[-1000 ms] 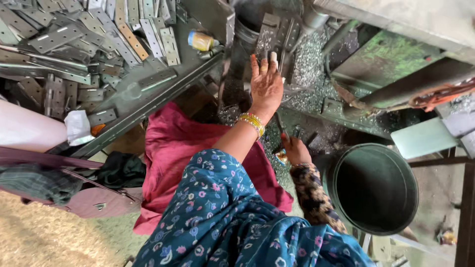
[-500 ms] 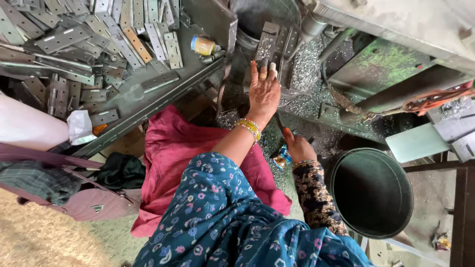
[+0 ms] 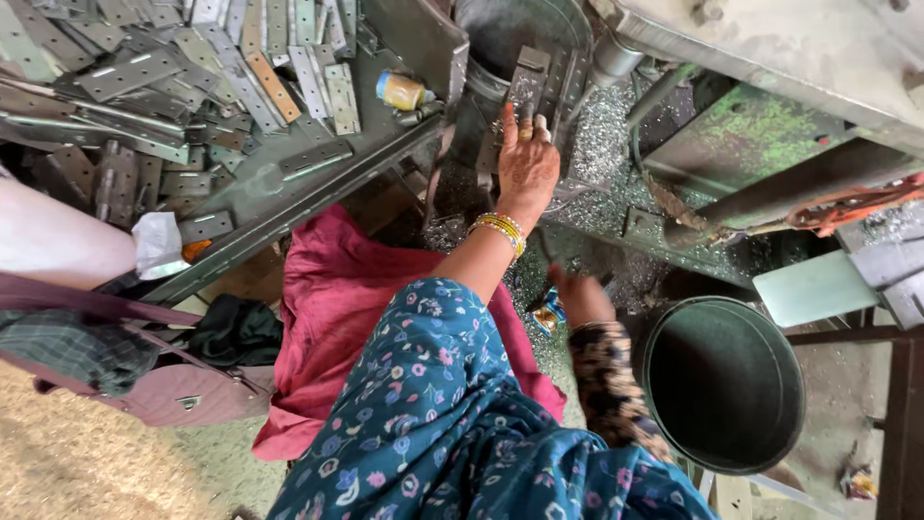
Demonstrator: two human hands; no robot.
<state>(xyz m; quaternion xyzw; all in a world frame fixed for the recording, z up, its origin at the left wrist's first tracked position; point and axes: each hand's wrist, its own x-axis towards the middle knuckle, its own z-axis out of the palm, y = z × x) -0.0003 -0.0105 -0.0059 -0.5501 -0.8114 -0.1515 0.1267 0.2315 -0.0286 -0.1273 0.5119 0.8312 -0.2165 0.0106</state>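
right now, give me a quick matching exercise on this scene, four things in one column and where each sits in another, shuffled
Things:
1. left hand
2. right hand
3. dark round bucket
4. pile of metal hinge plates

Places:
A. lower right, beside the patterned sleeve
B. low down, below the bangled wrist
C. upper left, on the metal bench
D. raised, fingers on a flat metal plate at the machine

Pairs: 1-D, 2-B, 3-A, 4-C

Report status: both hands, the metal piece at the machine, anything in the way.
Left hand flat on the metal strip at the machine, fingers spread. Right hand low beside the dark bucket, grip unclear. Metal shavings strewn around the strip.
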